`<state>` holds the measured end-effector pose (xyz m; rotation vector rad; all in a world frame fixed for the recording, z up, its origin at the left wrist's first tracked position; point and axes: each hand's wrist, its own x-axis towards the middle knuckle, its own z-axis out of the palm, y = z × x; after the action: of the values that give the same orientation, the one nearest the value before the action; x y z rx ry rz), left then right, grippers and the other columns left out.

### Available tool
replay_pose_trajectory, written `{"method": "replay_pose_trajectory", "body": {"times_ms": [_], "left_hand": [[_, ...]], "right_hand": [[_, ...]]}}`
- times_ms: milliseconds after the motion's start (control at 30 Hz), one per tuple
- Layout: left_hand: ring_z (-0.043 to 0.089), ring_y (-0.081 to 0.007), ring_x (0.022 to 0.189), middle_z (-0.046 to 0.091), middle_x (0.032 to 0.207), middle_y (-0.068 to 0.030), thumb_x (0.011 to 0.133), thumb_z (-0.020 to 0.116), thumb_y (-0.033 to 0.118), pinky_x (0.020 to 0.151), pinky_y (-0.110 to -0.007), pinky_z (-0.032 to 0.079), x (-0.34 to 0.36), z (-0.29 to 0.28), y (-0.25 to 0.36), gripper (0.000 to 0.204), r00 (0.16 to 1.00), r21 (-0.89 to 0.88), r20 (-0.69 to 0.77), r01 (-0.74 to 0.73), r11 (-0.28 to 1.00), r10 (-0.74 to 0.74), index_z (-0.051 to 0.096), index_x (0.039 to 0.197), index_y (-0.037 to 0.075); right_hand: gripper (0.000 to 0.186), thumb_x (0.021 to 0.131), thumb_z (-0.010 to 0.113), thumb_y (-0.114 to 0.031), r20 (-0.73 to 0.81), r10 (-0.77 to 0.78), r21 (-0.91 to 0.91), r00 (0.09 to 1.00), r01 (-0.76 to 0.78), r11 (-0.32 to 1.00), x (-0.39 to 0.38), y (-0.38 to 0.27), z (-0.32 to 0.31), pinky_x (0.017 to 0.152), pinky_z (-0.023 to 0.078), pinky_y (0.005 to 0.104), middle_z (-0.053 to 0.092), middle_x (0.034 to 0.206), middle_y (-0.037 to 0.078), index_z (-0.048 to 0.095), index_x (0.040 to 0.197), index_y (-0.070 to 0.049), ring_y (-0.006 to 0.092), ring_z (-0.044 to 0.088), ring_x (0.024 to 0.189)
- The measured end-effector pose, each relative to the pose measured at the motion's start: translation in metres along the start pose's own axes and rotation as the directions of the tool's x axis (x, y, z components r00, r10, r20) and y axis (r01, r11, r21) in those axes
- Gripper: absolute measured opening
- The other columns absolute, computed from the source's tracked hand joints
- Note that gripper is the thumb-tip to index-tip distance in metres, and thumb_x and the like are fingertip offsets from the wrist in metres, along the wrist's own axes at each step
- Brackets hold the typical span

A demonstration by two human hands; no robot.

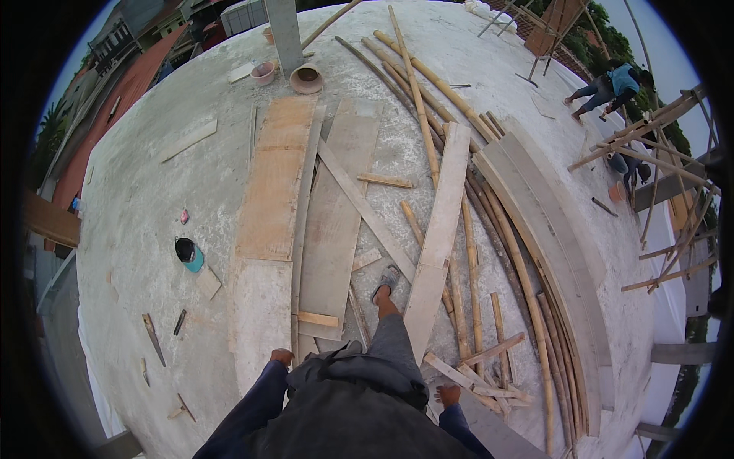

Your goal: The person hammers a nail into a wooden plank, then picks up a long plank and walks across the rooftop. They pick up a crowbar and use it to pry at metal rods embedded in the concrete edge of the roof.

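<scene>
My left hand (281, 357) hangs at the lower middle over the edge of long plywood boards, pale near me and tan farther off (271, 176); its fingers are too small to make out. My right hand (448, 395) hangs open, nearest to short crossed wood pieces (489, 390) and bamboo poles. My sandalled foot (384, 283) is set forward among planks, beside a long pale board (436, 229) and a slanted narrow plank (359, 199).
Long bamboo poles (520, 283) and curved grey boards (543, 214) lie at right. A teal cap (191, 260) and tools (153, 336) lie left. A concrete column (284, 34) and buckets (306, 79) stand ahead. Two people (600, 86) work by bamboo scaffolding (673, 122) near the roof edge.
</scene>
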<state>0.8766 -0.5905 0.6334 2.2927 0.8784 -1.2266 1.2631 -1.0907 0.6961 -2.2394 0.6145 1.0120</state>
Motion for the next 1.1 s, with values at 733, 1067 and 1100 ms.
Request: {"method": "replay_pose_trajectory", "body": {"times_ms": [733,1067,1100], "left_hand": [[0.058,-0.0148,0.061,0.066,0.077,-0.0040,0.082,0.065,0.010,0.051,-0.030,0.048,0.185,-0.455,0.138,0.022,0.893,-0.962,0.033,-0.094,-0.258,-0.449,0.069,0.103,0.004],[0.074,-0.0337,0.081,0.072,0.098,-0.0244,0.094,0.059,0.021,0.061,-0.043,0.062,0.326,-0.601,0.122,0.034,0.875,-0.885,0.392,0.443,0.145,-0.284,0.070,0.117,-0.001],[0.073,-0.0339,0.077,0.072,0.093,-0.0248,0.091,0.064,0.019,0.057,-0.042,0.061,0.347,-0.633,0.114,0.034,0.915,-0.901,0.328,0.378,0.213,-0.235,0.069,0.115,-0.006]], "right_hand": [[0.048,0.084,0.069,-0.015,0.113,-0.946,-0.151,0.305,0.946,0.287,0.111,-0.967,-0.014,0.078,0.056,0.0351,0.075,0.098,0.022,0.062,0.125,0.010,0.0264,0.073,0.084],[0.050,0.081,0.073,-0.024,0.399,-0.594,-0.449,0.698,0.714,0.538,0.272,-0.989,0.066,0.091,0.056,0.0424,0.072,0.109,0.026,0.066,0.121,0.005,0.0381,0.071,0.101],[0.048,0.080,0.073,-0.025,0.356,-0.487,-0.653,0.798,0.585,0.482,0.294,-0.978,0.051,0.092,0.055,0.0431,0.072,0.111,0.026,0.068,0.118,0.005,0.0383,0.070,0.104]]}}
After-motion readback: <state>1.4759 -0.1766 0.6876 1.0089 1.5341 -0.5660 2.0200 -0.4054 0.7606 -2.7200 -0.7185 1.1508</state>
